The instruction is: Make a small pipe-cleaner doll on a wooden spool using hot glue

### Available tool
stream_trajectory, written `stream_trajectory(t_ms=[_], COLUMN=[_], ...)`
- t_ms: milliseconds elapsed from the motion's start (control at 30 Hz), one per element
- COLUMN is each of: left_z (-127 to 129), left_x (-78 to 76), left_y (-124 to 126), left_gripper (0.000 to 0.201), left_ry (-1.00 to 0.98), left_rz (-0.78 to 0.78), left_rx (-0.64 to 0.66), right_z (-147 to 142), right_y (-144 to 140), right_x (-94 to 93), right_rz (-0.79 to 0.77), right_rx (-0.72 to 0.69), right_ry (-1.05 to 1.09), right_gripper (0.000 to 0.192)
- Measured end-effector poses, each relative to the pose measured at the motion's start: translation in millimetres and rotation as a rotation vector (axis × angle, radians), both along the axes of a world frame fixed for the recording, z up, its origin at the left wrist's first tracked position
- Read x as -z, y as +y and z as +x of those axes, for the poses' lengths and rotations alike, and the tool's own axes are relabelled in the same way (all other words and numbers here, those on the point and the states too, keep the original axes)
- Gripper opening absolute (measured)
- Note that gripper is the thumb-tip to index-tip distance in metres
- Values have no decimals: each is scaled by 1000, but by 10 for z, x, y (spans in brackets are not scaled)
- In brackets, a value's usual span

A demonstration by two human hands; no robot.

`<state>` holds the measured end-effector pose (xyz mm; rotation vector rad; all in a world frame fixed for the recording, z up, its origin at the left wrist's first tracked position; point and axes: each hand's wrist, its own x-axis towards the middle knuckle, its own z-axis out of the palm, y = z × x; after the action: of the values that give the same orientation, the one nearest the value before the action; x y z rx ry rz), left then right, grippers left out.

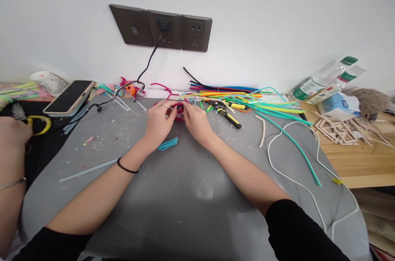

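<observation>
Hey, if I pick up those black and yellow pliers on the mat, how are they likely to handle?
The pliers will probably feel a bit heavy if that dark head is metal. Their handles splay apart, so they're unlikely to roll. Colored strands crowd around them, so lifting might drag a few along.

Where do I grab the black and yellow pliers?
Probably take the pliers by the handle nearest you, coming from the near right. It points that way and lies out on the grey mat, while the other end sits near colourful sticks.
</observation>
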<state>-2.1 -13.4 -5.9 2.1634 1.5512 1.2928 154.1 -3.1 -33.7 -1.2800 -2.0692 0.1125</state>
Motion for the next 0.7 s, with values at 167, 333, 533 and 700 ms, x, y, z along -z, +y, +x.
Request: stream_trajectory(t_ms=[167,333,533,700], left_z=[-10,-7,2,16], left_x=[-27,-3,39,2], left_y=[-22,-18,4,-22], left_gripper=[26,25,25,27], left_ry=[-30,-139,-318,-234], left_rz=[26,-40,-138,-108], left_rx=[-16,-5,18,24], right_z=[-12,-10,-6,1], right_y=[-34,-44,-25,-27], right_x=[-23,-42,-23,-28], right_rz=[1,-9,7,1], right_rx=[7,-2,13,5], right_ry=[50,99,111,79], right_gripper=[36,35,38,39])
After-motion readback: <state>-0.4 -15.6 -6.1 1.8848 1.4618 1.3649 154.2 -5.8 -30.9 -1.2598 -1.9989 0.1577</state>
